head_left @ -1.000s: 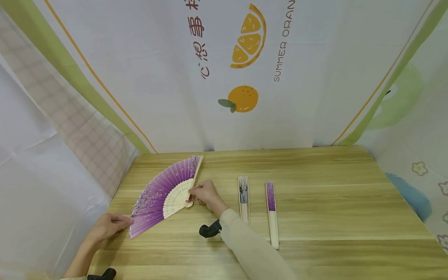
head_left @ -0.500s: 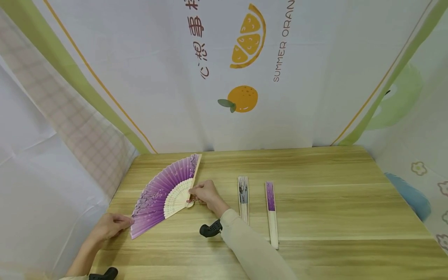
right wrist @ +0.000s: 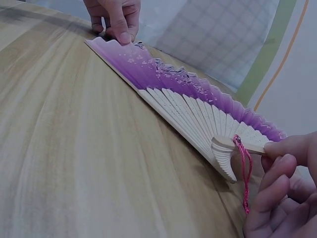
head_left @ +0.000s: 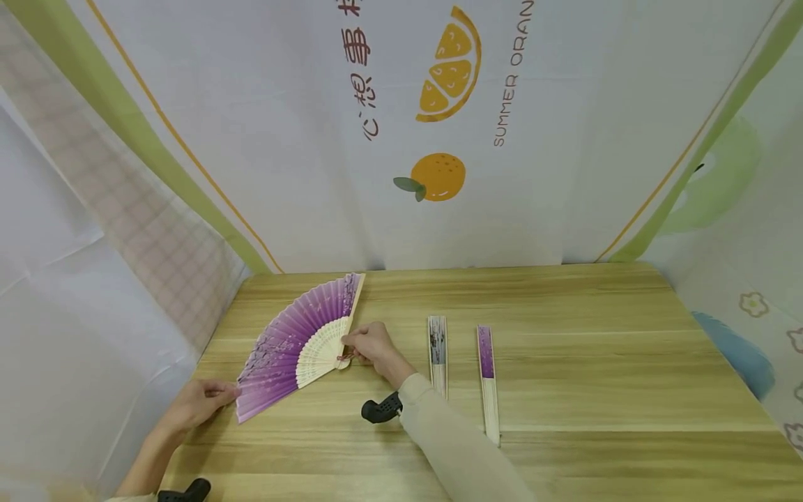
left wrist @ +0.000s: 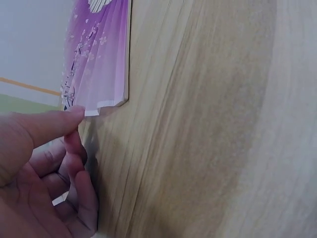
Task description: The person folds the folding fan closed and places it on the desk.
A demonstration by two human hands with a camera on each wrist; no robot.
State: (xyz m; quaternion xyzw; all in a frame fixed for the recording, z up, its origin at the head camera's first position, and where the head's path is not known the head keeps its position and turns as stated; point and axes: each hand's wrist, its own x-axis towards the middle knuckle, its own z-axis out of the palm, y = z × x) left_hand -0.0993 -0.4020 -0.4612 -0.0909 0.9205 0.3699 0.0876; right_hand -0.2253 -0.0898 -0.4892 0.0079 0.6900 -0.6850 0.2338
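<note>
A purple folding fan with pale ribs is spread wide at the left of the table. My left hand pinches its outer edge between thumb and index finger, near the lower left corner; the left wrist view shows the thumb on the white rim. With my right hand I pinch the fan's right guard rib near the pivot. A pink cord hangs from the pivot beside those fingers. To the right lie two folded fans, one grey-patterned and one purple; my right sleeve partly covers the grey one's lower end.
The wooden table reaches back to a white printed cloth with oranges on it. Another cloth hangs close to the table's left edge, beside my left hand. Black wrist mounts sit by both wrists.
The spread fan's upper edge has shifted very slightly away from me. Both hands keep their pinch on it, and the folded fans stay where they were. The head view has shifted a little.
</note>
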